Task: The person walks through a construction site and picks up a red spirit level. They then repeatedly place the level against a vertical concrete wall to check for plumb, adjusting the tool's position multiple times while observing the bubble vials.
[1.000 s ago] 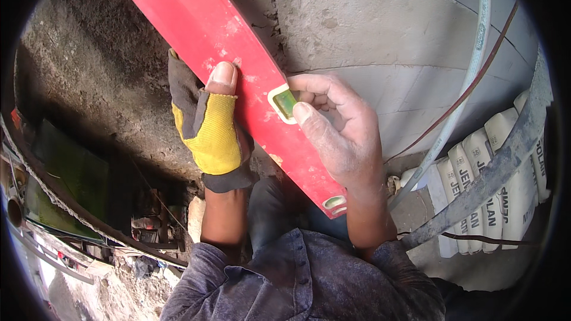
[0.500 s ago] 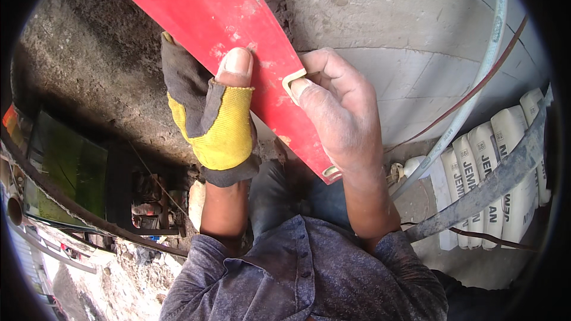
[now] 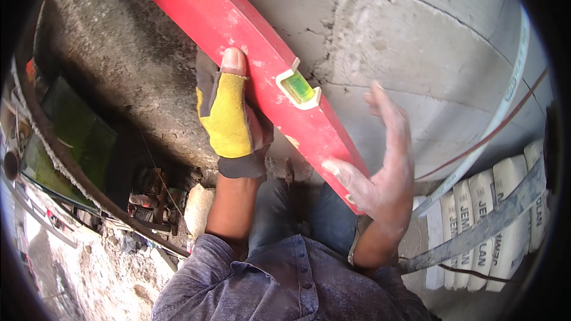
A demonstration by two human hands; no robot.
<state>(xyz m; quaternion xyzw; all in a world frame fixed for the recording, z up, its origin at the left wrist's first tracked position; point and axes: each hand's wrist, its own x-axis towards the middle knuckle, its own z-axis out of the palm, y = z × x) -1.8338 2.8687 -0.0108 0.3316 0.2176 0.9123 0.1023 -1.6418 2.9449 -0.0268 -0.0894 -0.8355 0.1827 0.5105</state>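
A long red spirit level [image 3: 238, 30], smudged with pale dust, slants from the top left down toward my legs. My left hand [image 3: 229, 110], in a yellow and dark grey glove with the thumb tip bare, grips it by its left edge. A green vial [image 3: 299, 87] in a cream frame shows at the level's right edge. At the lower end my bare, dusty right hand [image 3: 383, 169] is open, thumb along the level's face and fingers apart, pointing upward. Whether that thumb presses on the level I cannot tell.
Grey block wall [image 3: 410, 41] stands ahead, beside rough brown plaster [image 3: 119, 41]. Stacked white bags [image 3: 476, 226] lie at the right, near a pale hose [image 3: 514, 77] and a grey strap [image 3: 476, 226]. A greenish glass panel [image 3: 71, 137] leans at the left, with rubble [image 3: 113, 255] below.
My right hand has let go of the vial's frame, moved down and right, and opened. The green vial is now uncovered. My left hand keeps its grip on the level.
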